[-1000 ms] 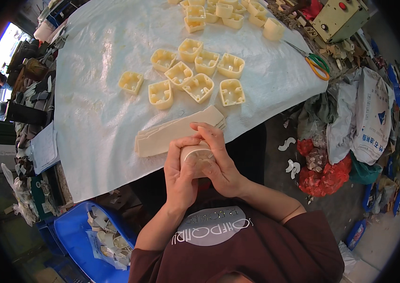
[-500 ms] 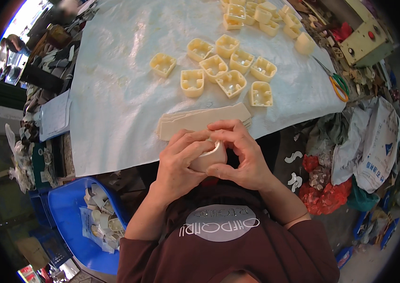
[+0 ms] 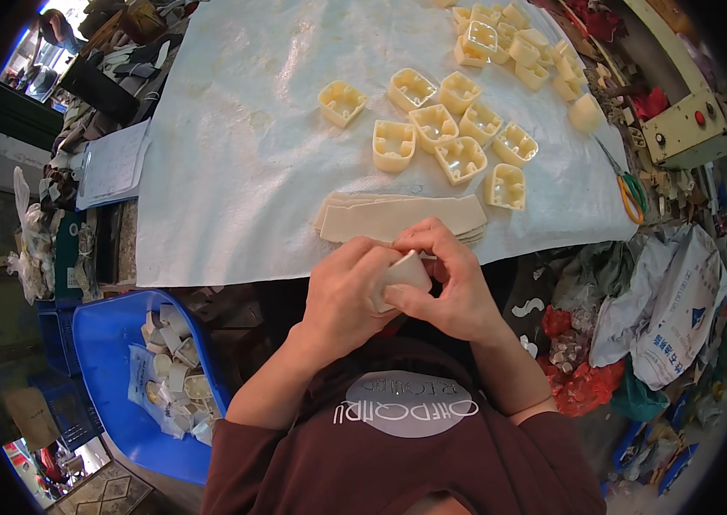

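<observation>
Close in front of my chest, a small beige box-shaped piece [image 3: 409, 272] is held between both hands, tilted, with a smooth side turned up. My left hand [image 3: 345, 287] wraps round its left side, fingers curled. My right hand [image 3: 456, 290] grips the other side, thumb pressed on the face and fingers at the far edge. The fingers hide much of the piece. Just beyond my hands lies a stack of flat beige strips [image 3: 398, 218] near the table's edge. Farther off, several pale yellow plastic boxes [image 3: 394, 146] rest with their hollow sides up.
A white sheet [image 3: 235, 172] covers the table. More yellow boxes [image 3: 528, 51] are heaped at the far right, near scissors [image 3: 632, 196] with orange and green handles. A blue bin [image 3: 115, 378] with scraps stands at lower left. Plastic bags [image 3: 681, 300] lie at right.
The piece has been turned in my hands: its open rim showed before, and now a smooth side does. The whole view has shifted, so the table's contents appear farther right.
</observation>
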Demonstrator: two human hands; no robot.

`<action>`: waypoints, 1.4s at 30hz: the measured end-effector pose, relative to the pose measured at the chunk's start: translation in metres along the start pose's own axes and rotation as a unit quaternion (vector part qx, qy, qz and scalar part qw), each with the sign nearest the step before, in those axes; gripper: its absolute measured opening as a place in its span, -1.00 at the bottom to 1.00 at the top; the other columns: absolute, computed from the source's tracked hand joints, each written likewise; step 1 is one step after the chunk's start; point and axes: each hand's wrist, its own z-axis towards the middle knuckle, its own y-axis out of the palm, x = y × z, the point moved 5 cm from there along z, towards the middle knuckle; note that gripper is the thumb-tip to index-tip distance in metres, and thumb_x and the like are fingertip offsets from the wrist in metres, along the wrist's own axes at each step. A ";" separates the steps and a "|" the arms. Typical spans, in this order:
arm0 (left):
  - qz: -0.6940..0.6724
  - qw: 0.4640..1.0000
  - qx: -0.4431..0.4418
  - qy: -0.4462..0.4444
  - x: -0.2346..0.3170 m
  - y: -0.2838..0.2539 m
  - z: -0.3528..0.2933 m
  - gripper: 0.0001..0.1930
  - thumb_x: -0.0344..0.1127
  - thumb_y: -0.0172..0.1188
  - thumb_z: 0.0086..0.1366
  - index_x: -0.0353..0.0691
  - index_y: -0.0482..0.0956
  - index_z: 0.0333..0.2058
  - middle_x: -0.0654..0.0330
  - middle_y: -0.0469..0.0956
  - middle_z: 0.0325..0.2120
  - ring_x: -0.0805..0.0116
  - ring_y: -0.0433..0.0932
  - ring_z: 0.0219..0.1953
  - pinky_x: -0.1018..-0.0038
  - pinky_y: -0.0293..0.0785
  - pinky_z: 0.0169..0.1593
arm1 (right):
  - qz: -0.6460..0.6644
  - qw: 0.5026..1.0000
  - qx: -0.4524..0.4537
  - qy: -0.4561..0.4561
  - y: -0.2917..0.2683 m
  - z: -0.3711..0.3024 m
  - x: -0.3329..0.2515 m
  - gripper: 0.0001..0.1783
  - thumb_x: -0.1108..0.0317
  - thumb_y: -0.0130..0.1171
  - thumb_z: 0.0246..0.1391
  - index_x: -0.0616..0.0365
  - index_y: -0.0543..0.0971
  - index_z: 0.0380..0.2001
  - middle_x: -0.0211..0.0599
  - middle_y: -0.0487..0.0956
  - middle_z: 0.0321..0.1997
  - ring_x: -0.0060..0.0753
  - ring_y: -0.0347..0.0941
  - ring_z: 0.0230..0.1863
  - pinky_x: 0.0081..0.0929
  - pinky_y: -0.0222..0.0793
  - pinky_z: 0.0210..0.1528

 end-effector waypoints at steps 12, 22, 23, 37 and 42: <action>-0.678 0.707 -0.078 -0.187 -0.029 0.017 -0.014 -0.51 -0.08 0.05 0.24 -0.34 0.28 0.00 -0.05 0.52 -0.40 0.31 0.48 -0.61 0.57 0.35 -0.61 | 0.192 0.979 -0.006 0.072 -0.013 -0.004 0.012 -0.76 0.33 -0.06 0.22 0.22 0.42 -0.11 -0.25 0.47 -0.19 -0.61 0.37 -0.30 -0.64 0.33 -0.30; -0.814 0.505 -0.045 -0.284 -0.033 0.035 -0.061 -0.33 0.16 -0.08 0.24 -0.36 0.22 0.06 -0.06 0.48 -0.35 0.28 0.51 -0.57 0.53 0.41 -0.64 | -0.009 0.992 -0.120 -0.027 0.032 -0.001 -0.010 -0.57 0.33 0.12 0.02 0.28 0.41 -0.03 -0.05 0.43 -0.01 -0.23 0.40 -0.04 -0.38 0.32 -0.03; -0.798 0.536 -0.086 -0.261 -0.031 0.032 -0.059 -0.30 0.17 0.04 0.17 -0.34 0.23 0.05 -0.05 0.48 -0.35 0.25 0.56 -0.44 0.54 0.44 -0.60 | 0.006 0.993 -0.110 -0.037 0.032 -0.003 -0.005 -0.60 0.35 0.11 0.03 0.27 0.42 -0.04 -0.07 0.45 -0.05 -0.22 0.42 -0.08 -0.40 0.34 -0.06; 0.458 0.682 0.359 -0.442 -0.129 -0.193 -0.283 -0.47 -0.27 0.18 0.13 -0.11 0.29 0.10 0.03 0.41 -0.10 0.05 0.26 0.03 0.21 0.15 0.10 | -0.311 0.937 -0.058 -0.147 -0.009 0.025 0.008 -0.73 0.45 0.33 -0.29 0.18 0.46 -0.46 -0.24 0.44 -0.22 -0.15 0.32 -0.16 -0.29 0.31 -0.15; 0.449 0.560 0.352 -0.600 -0.152 -0.194 -0.362 -0.43 0.00 0.07 0.17 0.12 0.21 0.16 -0.05 0.22 0.04 -0.01 0.10 0.11 0.02 0.09 0.05 | -0.338 0.924 -0.106 -0.144 0.009 0.034 0.005 -0.76 0.43 0.33 -0.30 0.20 0.47 -0.52 -0.26 0.41 -0.28 -0.20 0.32 -0.17 -0.32 0.31 -0.13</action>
